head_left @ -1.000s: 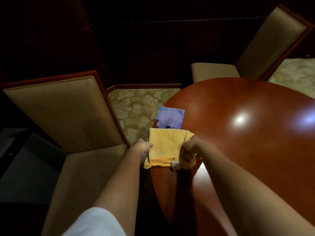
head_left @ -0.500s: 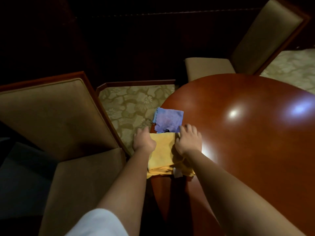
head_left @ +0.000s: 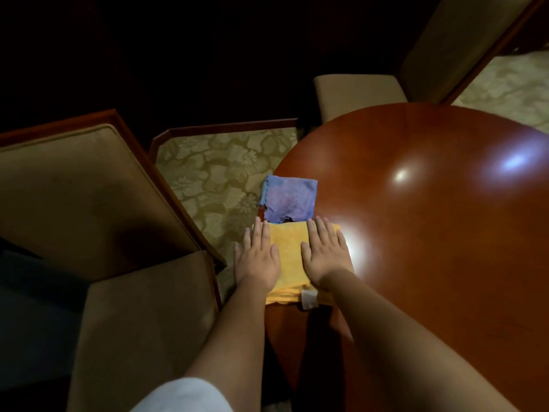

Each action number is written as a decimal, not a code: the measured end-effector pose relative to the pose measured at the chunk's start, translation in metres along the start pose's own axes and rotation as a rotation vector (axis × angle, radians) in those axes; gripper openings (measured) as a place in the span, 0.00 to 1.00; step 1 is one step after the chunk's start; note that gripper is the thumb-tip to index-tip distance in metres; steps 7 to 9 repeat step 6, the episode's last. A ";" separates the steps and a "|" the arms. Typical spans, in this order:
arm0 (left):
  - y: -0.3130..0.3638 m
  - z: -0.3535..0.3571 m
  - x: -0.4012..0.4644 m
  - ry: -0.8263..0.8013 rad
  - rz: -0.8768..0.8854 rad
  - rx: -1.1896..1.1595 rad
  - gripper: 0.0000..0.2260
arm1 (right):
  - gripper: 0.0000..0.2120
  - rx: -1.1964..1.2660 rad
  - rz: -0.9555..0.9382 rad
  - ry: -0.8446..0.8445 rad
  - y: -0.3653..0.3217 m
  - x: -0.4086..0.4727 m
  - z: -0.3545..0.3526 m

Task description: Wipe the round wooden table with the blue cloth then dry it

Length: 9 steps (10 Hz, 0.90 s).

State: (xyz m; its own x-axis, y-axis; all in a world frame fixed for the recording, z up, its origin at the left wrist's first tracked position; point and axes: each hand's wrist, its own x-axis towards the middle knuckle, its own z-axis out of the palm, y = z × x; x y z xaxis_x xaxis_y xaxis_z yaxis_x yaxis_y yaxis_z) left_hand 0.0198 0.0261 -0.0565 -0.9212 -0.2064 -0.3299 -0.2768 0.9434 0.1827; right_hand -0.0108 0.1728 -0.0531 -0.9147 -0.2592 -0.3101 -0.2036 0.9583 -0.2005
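A folded blue cloth [head_left: 289,200] lies at the left edge of the round wooden table [head_left: 430,233]. Just nearer to me sits a folded yellow cloth [head_left: 289,251] with a white tag at its near edge. My left hand [head_left: 257,257] rests flat on the yellow cloth's left side, fingers straight. My right hand [head_left: 325,254] presses flat on its right side, fingertips close to the blue cloth. Neither hand touches the blue cloth.
A beige upholstered chair [head_left: 89,218] stands close on the left of the table. A second chair [head_left: 416,69] stands at the far side. Patterned carpet [head_left: 219,173] shows between them. The tabletop is glossy with light glare.
Both hands went from gripping the yellow cloth's edges to lying flat on top of it with straight fingers. The yellow cloth now lies folded flat on the table edge.
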 end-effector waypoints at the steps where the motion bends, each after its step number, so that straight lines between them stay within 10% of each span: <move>1: 0.001 0.000 0.001 -0.024 -0.006 0.013 0.25 | 0.38 -0.009 0.001 -0.025 0.000 0.002 -0.001; 9: -0.004 -0.052 -0.034 -0.259 0.037 0.152 0.26 | 0.31 -0.112 -0.035 -0.204 0.018 -0.042 -0.048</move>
